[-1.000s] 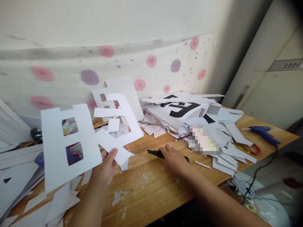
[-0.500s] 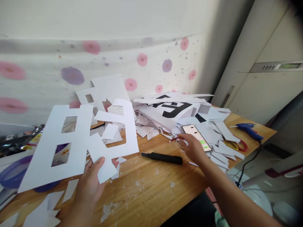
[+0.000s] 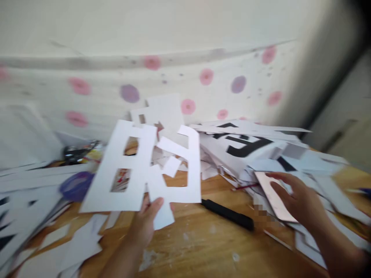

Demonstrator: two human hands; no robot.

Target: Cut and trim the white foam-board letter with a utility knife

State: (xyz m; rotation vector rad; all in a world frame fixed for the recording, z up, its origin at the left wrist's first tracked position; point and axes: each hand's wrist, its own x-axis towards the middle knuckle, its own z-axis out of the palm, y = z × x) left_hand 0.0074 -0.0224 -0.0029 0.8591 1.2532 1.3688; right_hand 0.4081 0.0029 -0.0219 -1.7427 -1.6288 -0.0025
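Note:
My left hand [image 3: 147, 222] pinches the lower edge of a large white paper cut-out character [image 3: 145, 170] and holds it up over the wooden table [image 3: 203, 243]. My right hand [image 3: 298, 199] rests on a phone [image 3: 272, 195] that lies on the heap of white paper scraps, fingers curled on its right edge. A black craft knife [image 3: 227, 214] lies on the table between my two hands, touched by neither. The whole picture is smeared by motion.
A heap of white sheets with black printed strokes [image 3: 246, 143] fills the back right. More paper offcuts [image 3: 34, 200] and a purple bowl [image 3: 77, 185] lie at the left. A flowered cloth [image 3: 130, 92] hangs on the wall behind.
My right hand left the black knife on the table and went right to the phone, which it now touches. The cut-out has tilted and moved toward the middle; the view swung left.

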